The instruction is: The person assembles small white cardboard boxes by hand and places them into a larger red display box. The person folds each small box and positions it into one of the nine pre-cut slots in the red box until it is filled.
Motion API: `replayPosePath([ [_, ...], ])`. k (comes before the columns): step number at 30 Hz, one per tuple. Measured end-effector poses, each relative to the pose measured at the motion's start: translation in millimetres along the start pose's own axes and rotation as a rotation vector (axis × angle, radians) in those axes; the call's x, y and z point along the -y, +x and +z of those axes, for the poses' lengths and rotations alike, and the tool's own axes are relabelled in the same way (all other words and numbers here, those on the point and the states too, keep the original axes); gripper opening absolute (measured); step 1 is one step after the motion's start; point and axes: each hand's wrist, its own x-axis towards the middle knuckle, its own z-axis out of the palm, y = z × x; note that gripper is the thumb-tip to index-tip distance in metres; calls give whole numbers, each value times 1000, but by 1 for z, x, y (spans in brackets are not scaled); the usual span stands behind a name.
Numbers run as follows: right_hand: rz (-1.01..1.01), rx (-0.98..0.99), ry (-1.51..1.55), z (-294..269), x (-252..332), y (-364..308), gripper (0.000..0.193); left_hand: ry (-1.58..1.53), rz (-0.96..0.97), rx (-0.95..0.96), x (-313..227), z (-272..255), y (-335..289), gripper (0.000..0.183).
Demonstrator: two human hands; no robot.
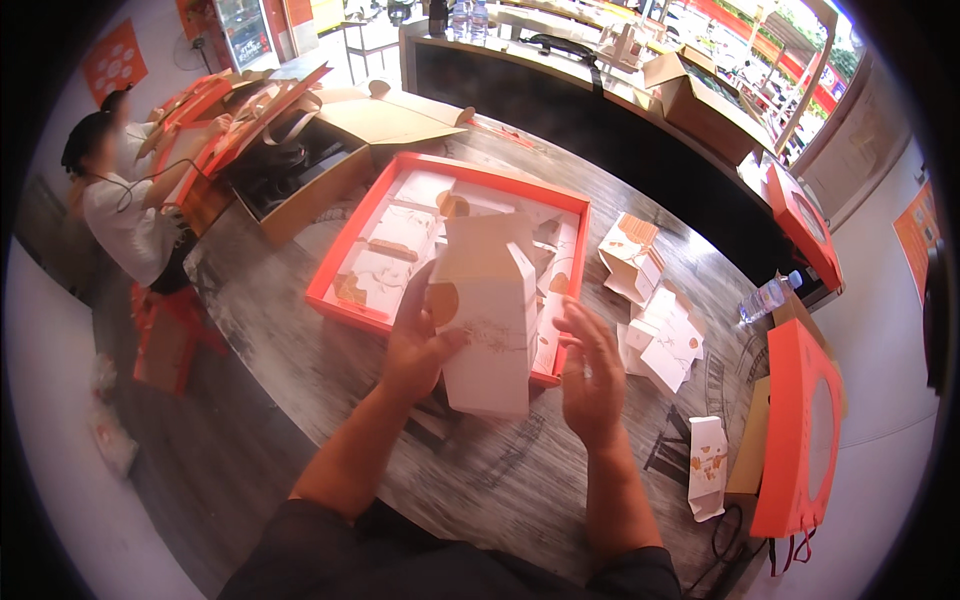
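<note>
We see our left hand (415, 345) pinching one white carton (488, 345) over one red tray's (358, 232) near side. Our right hand (592, 380), loosely spread, hovers beside it. One bottle (766, 299) lies right.

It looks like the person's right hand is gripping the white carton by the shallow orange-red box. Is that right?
Not quite: the head view shows the left hand gripping the white carton, while the right hand is open beside it. The carton is indeed by the shallow orange-red box.
</note>
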Motion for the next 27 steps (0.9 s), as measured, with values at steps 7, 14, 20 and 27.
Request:
replayPosePath([
  [7,58,39,380,-5,22,-1,59,116,5,312,7,6,-10,70],
  [14,221,62,618,4,24,-2,41,84,-35,367,2,10,-9,44],
  [20,232,120,599,3,15,-7,21,168,-64,307,11,5,-9,26],
  [27,245,78,586,8,17,-8,22,254,117,285,14,8,-6,22],
])
